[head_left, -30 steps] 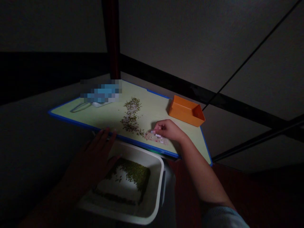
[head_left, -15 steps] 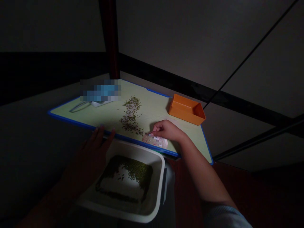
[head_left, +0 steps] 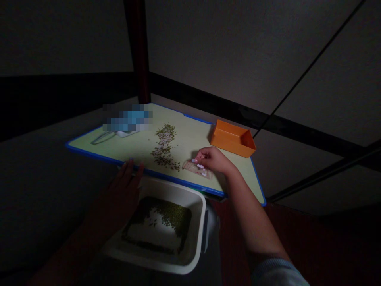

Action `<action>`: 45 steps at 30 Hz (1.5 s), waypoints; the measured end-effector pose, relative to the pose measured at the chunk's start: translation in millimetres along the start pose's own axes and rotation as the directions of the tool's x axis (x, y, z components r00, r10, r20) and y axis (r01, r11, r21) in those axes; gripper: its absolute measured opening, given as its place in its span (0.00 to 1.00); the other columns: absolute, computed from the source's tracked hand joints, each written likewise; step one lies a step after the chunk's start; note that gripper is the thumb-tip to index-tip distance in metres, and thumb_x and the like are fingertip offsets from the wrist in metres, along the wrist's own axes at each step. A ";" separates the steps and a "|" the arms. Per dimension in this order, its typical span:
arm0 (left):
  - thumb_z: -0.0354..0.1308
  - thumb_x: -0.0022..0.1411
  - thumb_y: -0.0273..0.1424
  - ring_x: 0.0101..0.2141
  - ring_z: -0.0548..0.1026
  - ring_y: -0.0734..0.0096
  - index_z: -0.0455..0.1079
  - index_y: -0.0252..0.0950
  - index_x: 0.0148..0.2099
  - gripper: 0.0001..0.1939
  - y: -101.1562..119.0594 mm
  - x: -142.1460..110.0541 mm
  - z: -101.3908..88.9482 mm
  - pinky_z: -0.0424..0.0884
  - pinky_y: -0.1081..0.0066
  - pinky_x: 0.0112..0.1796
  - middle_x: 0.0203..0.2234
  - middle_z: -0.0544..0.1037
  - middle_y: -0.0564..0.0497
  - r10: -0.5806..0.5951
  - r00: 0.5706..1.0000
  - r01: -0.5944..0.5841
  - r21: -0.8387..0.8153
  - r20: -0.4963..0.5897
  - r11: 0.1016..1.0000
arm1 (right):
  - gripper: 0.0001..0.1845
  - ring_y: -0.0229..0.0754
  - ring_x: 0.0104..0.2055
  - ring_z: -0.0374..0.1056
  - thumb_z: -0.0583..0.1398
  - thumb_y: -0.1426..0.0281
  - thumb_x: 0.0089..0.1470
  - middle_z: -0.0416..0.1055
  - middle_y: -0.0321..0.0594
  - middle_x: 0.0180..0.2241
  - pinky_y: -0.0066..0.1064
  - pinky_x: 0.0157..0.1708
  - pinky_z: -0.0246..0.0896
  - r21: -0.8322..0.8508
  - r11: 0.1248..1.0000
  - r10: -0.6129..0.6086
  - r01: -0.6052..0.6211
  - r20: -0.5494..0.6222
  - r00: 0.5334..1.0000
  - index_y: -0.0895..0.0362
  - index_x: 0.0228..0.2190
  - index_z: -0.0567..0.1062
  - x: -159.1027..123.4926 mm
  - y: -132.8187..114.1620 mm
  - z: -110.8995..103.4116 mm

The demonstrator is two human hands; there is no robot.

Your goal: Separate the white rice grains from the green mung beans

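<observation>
**Right hand pinching semicircular piece at front of board; grains just left of it, basin below the near edge**

Right hand (head_left: 214, 159): fingers curled, thumb and fingertips closed on the upper side of a flat pinkish semicircular piece (head_left: 196, 171). The piece is over the front part of the pale yellow board (head_left: 193, 133), near its blue near edge. Can't tell if its lower side touches the surface. The hand hides part of its top.

Left hand (head_left: 122, 190): open, fingers extended and slightly apart, back up, in deep shadow. Fingertips at the near edge; contact unclear. It blocks the view of the left side of the white basin (head_left: 197, 206).

Around it:
- Loose grains (head_left: 164, 145) in an uneven strip running front to back, mid-board. Front end of the strip comes just beside the piece's left end.
- Basin sits below the board's near edge. Green grains (head_left: 177, 217) inside, banked mostly along the far and right sides, pale floor showing mid-way.
- Orange tray (head_left: 232, 148) at the board's far right, beyond the right hand and apart from it.
- Blue object (head_left: 131, 119) at far left, pixelated, identity unreadable. White base under it, thin loop toward the front left.
- Wall (head_left: 238, 59) close behind the board; dark red post (head_left: 139, 59) at its far corner.
</observation>
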State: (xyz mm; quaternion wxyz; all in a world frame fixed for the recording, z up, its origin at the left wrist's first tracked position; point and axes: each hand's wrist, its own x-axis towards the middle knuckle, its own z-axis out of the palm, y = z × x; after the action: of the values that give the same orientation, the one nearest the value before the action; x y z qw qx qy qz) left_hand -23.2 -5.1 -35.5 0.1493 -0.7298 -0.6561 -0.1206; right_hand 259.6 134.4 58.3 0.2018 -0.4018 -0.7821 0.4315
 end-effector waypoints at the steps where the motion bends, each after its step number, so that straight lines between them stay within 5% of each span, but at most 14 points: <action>1: 0.40 0.65 0.34 0.68 0.48 0.50 0.42 0.35 0.70 0.32 0.0 0.0 0.6 0.64 0.51 0.58 0.69 0.49 0.33 -0.001 1.000 0.001 -0.007 -0.004 1.000 | 0.12 0.32 0.20 0.61 0.65 0.66 0.51 0.68 0.32 0.18 0.26 0.23 0.52 -0.004 1.000 0.002 -0.002 0.002 1.000 0.59 0.22 0.70 0.5 1.3 -0.4; 10: 0.41 0.65 0.36 0.68 0.49 0.51 0.42 0.37 0.70 0.33 -0.3 -0.5 -0.1 0.66 0.51 0.57 0.69 0.49 0.36 -0.002 1.000 0.002 -0.017 -0.010 1.000 | 0.11 0.32 0.21 0.60 0.63 0.71 0.53 0.67 0.31 0.18 0.25 0.24 0.51 -0.113 0.994 0.005 -0.010 -0.048 0.999 0.59 0.22 0.70 2.7 4.5 2.3; 21: 0.40 0.65 0.36 0.68 0.51 0.50 0.42 0.36 0.70 0.33 2.3 0.0 1.7 0.66 0.50 0.57 0.69 0.50 0.34 -0.014 1.000 0.014 -0.009 -0.017 1.000 | 0.12 0.32 0.21 0.60 0.65 0.65 0.51 0.67 0.32 0.19 0.25 0.24 0.53 -0.033 0.999 -0.003 0.004 0.041 0.999 0.59 0.24 0.72 1.0 0.3 2.4; 28: 0.41 0.65 0.37 0.68 0.50 0.50 0.40 0.37 0.70 0.33 0.2 -1.1 2.8 0.66 0.50 0.56 0.69 0.50 0.35 -0.002 1.000 0.002 -0.006 -0.025 1.000 | 0.11 0.32 0.21 0.56 0.62 0.65 0.54 0.64 0.31 0.18 0.25 0.23 0.46 -0.218 0.976 -0.057 0.022 -0.158 0.986 0.59 0.25 0.72 2.8 6.0 -1.5; 45: 0.41 0.65 0.36 0.69 0.45 0.53 0.34 0.39 0.70 0.35 -1.3 -1.4 4.8 0.61 0.51 0.60 0.70 0.48 0.36 0.021 0.999 -0.022 -0.010 -0.041 1.000 | 0.10 0.32 0.22 0.57 0.62 0.66 0.54 0.65 0.31 0.20 0.26 0.24 0.45 -0.235 0.971 -0.074 0.043 -0.129 0.989 0.60 0.26 0.73 2.9 7.6 -0.2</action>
State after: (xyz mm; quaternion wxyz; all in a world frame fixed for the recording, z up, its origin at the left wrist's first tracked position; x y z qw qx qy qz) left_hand -24.7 -4.4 -40.4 0.1601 -0.7351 -0.6443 -0.1375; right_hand 261.5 139.1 51.9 0.2195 -0.4279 -0.8228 0.3028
